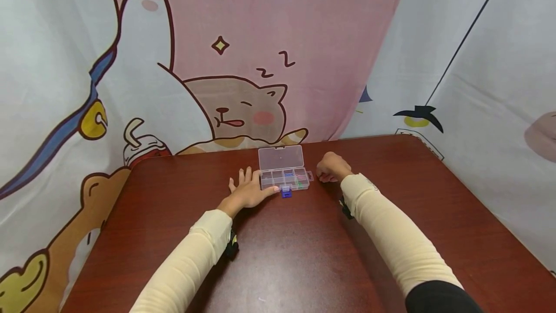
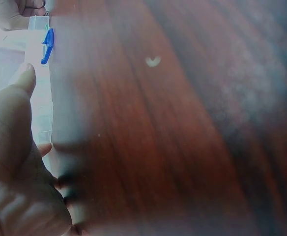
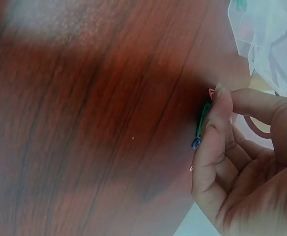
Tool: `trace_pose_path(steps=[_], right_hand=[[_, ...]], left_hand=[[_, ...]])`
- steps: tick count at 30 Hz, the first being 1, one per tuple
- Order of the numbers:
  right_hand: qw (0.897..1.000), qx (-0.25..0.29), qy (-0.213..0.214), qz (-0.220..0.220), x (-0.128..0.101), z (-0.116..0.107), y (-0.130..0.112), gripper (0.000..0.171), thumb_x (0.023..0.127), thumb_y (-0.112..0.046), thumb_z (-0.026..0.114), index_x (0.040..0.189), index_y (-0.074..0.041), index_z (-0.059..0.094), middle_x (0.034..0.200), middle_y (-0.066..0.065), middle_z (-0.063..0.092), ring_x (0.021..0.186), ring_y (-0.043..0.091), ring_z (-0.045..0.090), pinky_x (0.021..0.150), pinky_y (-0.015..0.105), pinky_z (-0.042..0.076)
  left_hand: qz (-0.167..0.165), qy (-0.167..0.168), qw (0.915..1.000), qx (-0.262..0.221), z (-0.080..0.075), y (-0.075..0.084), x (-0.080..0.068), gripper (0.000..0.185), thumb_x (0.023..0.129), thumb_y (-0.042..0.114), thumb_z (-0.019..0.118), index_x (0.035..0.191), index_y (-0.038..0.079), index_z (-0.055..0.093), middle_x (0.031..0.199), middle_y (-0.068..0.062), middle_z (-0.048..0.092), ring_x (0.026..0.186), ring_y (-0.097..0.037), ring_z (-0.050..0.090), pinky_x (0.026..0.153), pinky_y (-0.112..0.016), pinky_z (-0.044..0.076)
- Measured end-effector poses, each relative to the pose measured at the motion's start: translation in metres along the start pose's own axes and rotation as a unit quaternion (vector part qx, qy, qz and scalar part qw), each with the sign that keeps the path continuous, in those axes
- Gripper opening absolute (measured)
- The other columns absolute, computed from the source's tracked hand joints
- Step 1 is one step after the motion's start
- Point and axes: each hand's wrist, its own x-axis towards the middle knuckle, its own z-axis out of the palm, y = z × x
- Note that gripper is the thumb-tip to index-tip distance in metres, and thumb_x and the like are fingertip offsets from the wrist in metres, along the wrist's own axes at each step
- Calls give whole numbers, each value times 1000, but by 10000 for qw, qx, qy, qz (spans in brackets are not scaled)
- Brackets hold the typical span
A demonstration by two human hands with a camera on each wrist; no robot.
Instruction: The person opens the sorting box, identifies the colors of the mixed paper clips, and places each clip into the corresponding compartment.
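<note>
— On the dark wooden table (image 1: 304,255), seen from the head camera, what does each hand do?
— The left hand (image 1: 248,191) lies flat with straight fingers, its fingertips touching the left end of the clear compartment box (image 1: 284,179), whose lid stands open. A blue clip (image 1: 285,192) sits on the table just past its thumb. The right hand (image 1: 332,167) is curled into a loose fist just beside the box's right end.
— And the left wrist view?
— The left hand (image 2: 15,167) is relaxed and holds nothing; the blue clip (image 2: 47,45) lies beyond the thumb tip, against the box edge (image 2: 39,88).
— The right wrist view?
— The right hand (image 3: 242,162) pinches small coloured clips (image 3: 202,123), green and blue, between thumb and fingers; the box (image 3: 271,34) lies beyond the fingertips.
</note>
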Motion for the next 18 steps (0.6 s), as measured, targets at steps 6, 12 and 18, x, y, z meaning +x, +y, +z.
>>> trace_pose_path(steps=[6,12,18], right_hand=[[9998,132,-149,-48,3,-1,3,12,76,-11,67,67,-6,74,62,4,69,53,14,66,51,31,53],[9882,1223,-898,-204,-1,-8,6,13,83,-11,67,74,-4,73,60,1,66,53,10,63,57,29,54],[9566,2362,-1702,-85,-3,-20,-2,17,88,-14,66,97,0,71,61,-3,65,50,4,58,56,22,51]], left_hand=[[-5,4,10000,-10,-2,0,-1,93,84,77,46,151,17,25,162,-20,6,149,-41,-2,109,-69,-1],[32,53,10000,-39,-1,1,-2,92,84,76,47,150,15,26,162,-20,8,148,-41,-1,108,-71,-1],[17,66,10000,-13,1,1,-1,93,84,77,46,151,16,26,162,-19,7,149,-41,-1,109,-70,-1]])
